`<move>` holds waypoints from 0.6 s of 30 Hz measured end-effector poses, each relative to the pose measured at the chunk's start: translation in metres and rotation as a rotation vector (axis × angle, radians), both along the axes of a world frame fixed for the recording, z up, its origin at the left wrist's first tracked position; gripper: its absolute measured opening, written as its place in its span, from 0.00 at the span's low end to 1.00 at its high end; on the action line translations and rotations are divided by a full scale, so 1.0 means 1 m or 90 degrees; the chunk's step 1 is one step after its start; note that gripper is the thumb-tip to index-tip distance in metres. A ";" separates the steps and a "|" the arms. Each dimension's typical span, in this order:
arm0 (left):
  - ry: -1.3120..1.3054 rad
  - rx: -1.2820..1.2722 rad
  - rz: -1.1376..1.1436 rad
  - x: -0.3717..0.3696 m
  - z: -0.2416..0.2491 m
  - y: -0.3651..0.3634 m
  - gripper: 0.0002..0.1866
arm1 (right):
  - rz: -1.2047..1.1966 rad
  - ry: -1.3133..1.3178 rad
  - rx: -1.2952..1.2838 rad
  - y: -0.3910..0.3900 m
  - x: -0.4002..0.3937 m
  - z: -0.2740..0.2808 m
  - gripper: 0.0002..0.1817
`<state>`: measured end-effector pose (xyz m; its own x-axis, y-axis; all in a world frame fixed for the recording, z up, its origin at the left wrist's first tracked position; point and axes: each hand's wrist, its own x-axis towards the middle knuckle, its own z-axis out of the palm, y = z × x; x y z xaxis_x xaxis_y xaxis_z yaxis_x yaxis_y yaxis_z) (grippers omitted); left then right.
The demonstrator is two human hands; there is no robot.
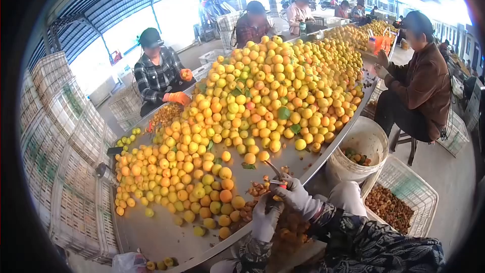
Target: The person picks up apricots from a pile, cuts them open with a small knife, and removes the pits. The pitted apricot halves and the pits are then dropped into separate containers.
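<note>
Both my hands wear pale gloves and meet at the near edge of the metal table (184, 242). My right hand (301, 199) is closed around a tool with a thin, curved dark blade (274, 170) and some red near the grip; it looks like a small knife. Close beside it, my left hand (266, 218) has its fingers bent in a pinch, with a bit of orange apricot (277, 198) showing between the two hands. A large heap of apricots (273, 91) covers the table ahead. Brownish pits and scraps (258, 188) lie just beyond my fingers.
A white bucket (357, 167) holding fruit scraps stands to the right, beside a white crate (428, 199) of brown pits. Stacked crates (55, 172) rise at left. One person (159, 71) in orange gloves sits across the table; another (422, 81) sits at right.
</note>
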<state>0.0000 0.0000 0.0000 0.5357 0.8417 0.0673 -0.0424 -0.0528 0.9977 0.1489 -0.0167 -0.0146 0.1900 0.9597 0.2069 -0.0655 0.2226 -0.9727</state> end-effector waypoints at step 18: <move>-0.345 -0.325 0.072 -0.004 0.010 -0.004 0.15 | -0.134 0.293 0.049 0.030 -0.036 0.082 0.21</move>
